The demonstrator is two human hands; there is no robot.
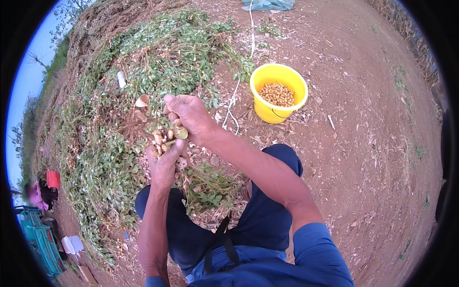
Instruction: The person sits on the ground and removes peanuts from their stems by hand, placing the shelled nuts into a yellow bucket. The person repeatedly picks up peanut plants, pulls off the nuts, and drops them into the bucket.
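Note:
My left hand [164,165] grips a pulled peanut plant by its root end. A cluster of tan peanut pods [157,137] and a yellowish leaf [180,133] stick out above the thumb. Leafy stems of this plant [209,188] hang down between my knees. Just above the cluster, my right hand [192,115] is curled with its thumb uppermost, and what look like peanut pods show at its fingers. How many it holds is hidden by the palm. To its right, a yellow bucket [261,107] stands on the soil, partly filled with peanut pods [278,94].
Heaped peanut plants [172,50] spread ahead and left. A white cord [233,100] runs beside the bucket towards a green plastic sheet [269,3]. Far left are a person [37,197], a red bucket [53,178], a teal vehicle [39,238] and a white container [72,244].

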